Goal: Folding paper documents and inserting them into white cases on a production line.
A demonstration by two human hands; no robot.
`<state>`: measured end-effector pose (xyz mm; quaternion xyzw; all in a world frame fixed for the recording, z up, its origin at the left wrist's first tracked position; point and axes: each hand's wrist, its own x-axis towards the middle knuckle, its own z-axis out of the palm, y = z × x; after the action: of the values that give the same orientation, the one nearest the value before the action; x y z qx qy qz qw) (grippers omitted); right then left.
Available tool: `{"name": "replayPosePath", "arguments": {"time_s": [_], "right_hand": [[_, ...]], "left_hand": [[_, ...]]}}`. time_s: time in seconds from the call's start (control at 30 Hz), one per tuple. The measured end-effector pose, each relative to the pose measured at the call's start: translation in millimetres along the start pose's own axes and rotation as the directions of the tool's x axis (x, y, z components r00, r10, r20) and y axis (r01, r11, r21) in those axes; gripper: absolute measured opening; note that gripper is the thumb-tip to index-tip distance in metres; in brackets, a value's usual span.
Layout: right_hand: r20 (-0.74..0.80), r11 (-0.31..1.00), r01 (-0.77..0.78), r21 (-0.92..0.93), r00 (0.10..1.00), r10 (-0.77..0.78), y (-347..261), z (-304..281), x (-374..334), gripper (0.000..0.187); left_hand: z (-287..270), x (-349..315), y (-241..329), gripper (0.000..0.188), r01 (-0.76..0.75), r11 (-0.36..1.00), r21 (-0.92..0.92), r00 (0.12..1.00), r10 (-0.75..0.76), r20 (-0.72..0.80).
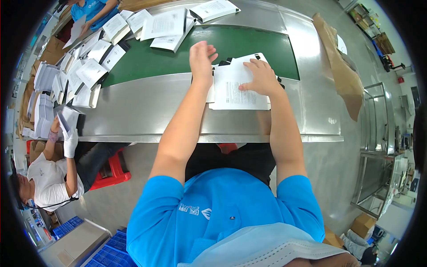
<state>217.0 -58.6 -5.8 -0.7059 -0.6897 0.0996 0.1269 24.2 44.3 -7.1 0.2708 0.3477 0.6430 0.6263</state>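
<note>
In front of me a white flat piece with small dark print lies on other white and black pieces, across the steel edge and the green belt. My right hand rests on its right part, fingers spread and thumb apart. My left hand is raised upright at the left side of the stack, its fingers stretched out with nothing in them. Whether its lower edge touches the stack, I cannot tell. Black parts stick out at the back and right of the stack. What lies under the top piece is mostly hidden.
White boxes are heaped on the green belt at left. A co-worker with a white glove handles a box there, beside a red stool. Another person in blue sits far left. Brown paper hangs at right.
</note>
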Motion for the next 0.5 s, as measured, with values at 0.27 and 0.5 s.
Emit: {"name": "replayPosePath", "arguments": {"time_s": [0.27, 0.5], "right_hand": [[0.132, 0.970, -0.218, 0.110, 0.970, 0.203, -14.0, -13.9, 5.9, 0.057], [0.094, 0.956, -0.275, 0.099, 0.959, 0.266, -5.5, -10.7, 10.3, 0.052]], "left_hand": [[-9.2, 3.3, -8.0, 0.024, -0.180, 0.650, 0.738, 0.969, -0.011, 0.246], [-12.7, 5.4, -14.8, 0.027, -0.313, 0.569, 0.760, 0.933, 0.035, 0.357]]}}
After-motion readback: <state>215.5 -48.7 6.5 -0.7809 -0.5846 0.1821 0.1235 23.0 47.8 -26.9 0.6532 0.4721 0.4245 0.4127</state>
